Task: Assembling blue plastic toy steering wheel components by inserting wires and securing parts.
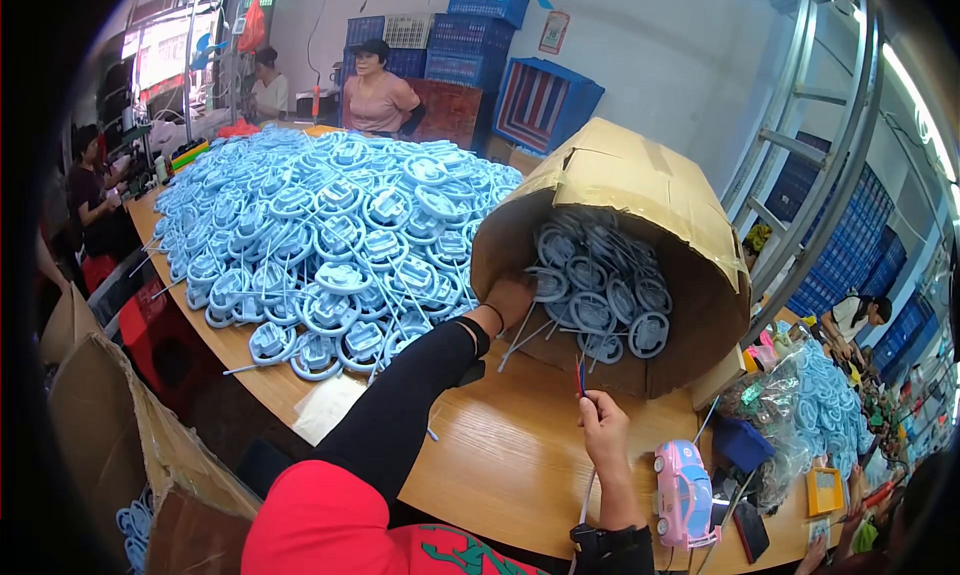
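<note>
My left hand (512, 300) reaches into the mouth of a cardboard box (640, 165) lying on its side, next to light-blue ring-shaped parts (605, 300) with cables. Its fingers are partly hidden, so I cannot tell whether they grip one. In front of the box, my right hand (603, 430) is closed around a thin cable (586, 495), with red and dark wire ends (580, 375) sticking up past the fingers. To the left rises a large heap of the same light-blue parts (350, 225), each with a ring and a raised block in the middle.
A pink and blue toy car (686, 495) stands on the wooden table (480, 465) at the right. Another cardboard box (100, 445) is at the lower left. A metal ladder (800, 155) stands beyond the box. Several people sit around, one (378, 90) behind the heap.
</note>
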`<action>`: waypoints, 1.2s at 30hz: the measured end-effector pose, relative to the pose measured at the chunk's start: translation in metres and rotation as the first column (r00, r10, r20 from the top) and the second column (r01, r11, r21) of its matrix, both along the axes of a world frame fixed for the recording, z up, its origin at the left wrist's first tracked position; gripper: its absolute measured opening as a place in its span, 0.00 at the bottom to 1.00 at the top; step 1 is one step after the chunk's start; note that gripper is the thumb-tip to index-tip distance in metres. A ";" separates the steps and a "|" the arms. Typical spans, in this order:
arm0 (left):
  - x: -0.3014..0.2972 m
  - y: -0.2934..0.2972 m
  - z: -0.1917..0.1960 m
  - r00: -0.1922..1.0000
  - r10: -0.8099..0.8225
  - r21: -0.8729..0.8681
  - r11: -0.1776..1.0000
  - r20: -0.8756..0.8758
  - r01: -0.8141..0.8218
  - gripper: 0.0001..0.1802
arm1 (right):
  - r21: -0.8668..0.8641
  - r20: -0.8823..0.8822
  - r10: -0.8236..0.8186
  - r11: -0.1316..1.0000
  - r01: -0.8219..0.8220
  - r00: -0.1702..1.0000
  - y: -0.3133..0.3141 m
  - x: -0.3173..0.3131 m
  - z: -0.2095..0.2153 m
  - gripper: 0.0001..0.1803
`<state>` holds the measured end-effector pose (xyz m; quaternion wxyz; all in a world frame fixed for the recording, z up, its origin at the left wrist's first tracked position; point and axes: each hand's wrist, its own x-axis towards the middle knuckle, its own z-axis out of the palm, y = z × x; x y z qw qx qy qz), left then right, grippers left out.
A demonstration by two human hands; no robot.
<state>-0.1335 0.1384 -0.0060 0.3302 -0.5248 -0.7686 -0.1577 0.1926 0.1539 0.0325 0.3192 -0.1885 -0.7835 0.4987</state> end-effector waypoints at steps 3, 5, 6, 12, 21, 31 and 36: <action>0.021 -0.015 0.019 0.999 -0.038 0.019 0.999 0.025 0.038 0.11 | 0.010 -0.040 -0.016 1.000 0.016 0.999 0.002 0.001 -0.003 0.08; 0.036 -0.025 0.024 0.993 -0.105 0.117 0.988 0.062 0.097 0.08 | 0.015 -0.059 -0.019 1.000 0.020 0.998 0.001 0.000 -0.006 0.08; 0.073 -0.041 0.054 0.935 -0.156 0.227 0.970 0.318 0.084 0.09 | 0.021 -0.094 -0.042 0.999 0.044 0.995 0.004 0.002 -0.008 0.08; 0.144 -0.108 0.067 0.583 -0.405 0.229 0.907 0.704 0.353 0.14 | 0.207 -0.262 0.017 0.978 0.039 0.965 -0.010 0.001 0.003 0.07; 0.158 -0.132 0.053 0.189 -0.404 0.328 0.884 0.895 0.333 0.18 | -0.308 -0.044 0.264 0.914 -0.264 0.964 -0.010 0.000 0.001 0.06; 0.177 -0.149 0.029 -0.625 -0.485 0.682 0.723 0.612 0.108 0.17 | -0.387 -0.205 0.057 0.912 -0.134 0.977 -0.013 0.008 0.001 0.05; 0.157 -0.137 0.006 -0.527 -0.572 0.623 0.776 0.629 -0.099 0.14 | 0.340 -0.108 0.136 0.936 -0.091 0.985 -0.010 -0.001 -0.006 0.12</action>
